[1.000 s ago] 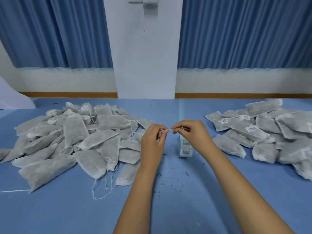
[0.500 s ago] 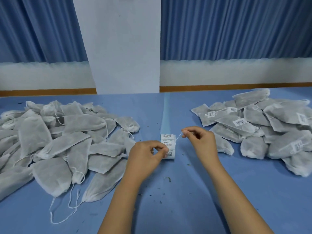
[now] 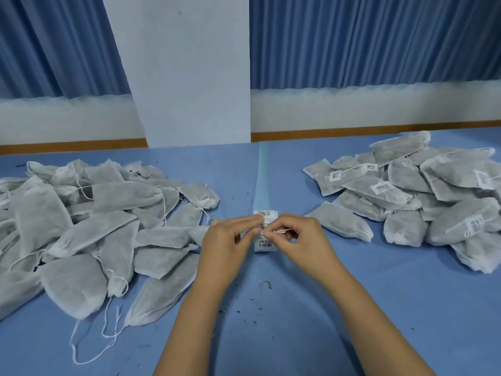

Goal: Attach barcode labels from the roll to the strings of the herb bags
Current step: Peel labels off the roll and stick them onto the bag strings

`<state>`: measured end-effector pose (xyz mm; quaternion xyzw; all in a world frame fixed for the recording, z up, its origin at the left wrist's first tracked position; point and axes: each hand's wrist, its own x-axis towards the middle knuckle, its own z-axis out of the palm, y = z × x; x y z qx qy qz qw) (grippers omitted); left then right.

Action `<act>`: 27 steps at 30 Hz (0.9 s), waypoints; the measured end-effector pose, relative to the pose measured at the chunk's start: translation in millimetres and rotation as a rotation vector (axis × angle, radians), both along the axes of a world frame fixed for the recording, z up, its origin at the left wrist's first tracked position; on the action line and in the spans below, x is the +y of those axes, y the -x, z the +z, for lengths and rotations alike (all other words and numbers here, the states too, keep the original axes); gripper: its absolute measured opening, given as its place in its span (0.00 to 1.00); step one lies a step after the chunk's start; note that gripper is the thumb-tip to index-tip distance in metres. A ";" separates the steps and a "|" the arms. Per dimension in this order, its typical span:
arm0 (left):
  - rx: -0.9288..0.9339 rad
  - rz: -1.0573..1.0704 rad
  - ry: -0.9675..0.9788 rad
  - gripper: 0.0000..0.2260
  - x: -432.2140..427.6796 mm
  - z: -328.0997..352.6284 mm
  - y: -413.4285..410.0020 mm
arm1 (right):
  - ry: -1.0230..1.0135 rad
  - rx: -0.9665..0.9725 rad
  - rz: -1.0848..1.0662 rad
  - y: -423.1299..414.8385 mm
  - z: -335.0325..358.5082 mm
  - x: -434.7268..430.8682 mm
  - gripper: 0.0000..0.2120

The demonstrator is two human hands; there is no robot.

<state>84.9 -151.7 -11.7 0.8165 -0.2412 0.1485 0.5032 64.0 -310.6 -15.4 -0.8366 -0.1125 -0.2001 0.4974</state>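
Head view: right hand (image 3: 303,237) fingers pinch a string (image 3: 283,230) lying left-right; left hand (image 3: 227,240) fingers pinch the label roll (image 3: 267,246).

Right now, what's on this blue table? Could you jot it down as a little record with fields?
Surface: blue table
Left pile: unlabelled grey-white fabric herb bags
Right pile: labelled grey-white fabric herb bags, barcode tags on their strings
Centre: white roll of barcode labels
Left hand: pinches at the roll's top
Right hand: pinches a thin white string
Debris: dark herb crumbs
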 end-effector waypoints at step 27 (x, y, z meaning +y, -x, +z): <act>0.192 0.131 0.428 0.12 -9.1 -1.2 7.8 | 0.000 0.011 -0.128 2.2 1.2 5.3 0.06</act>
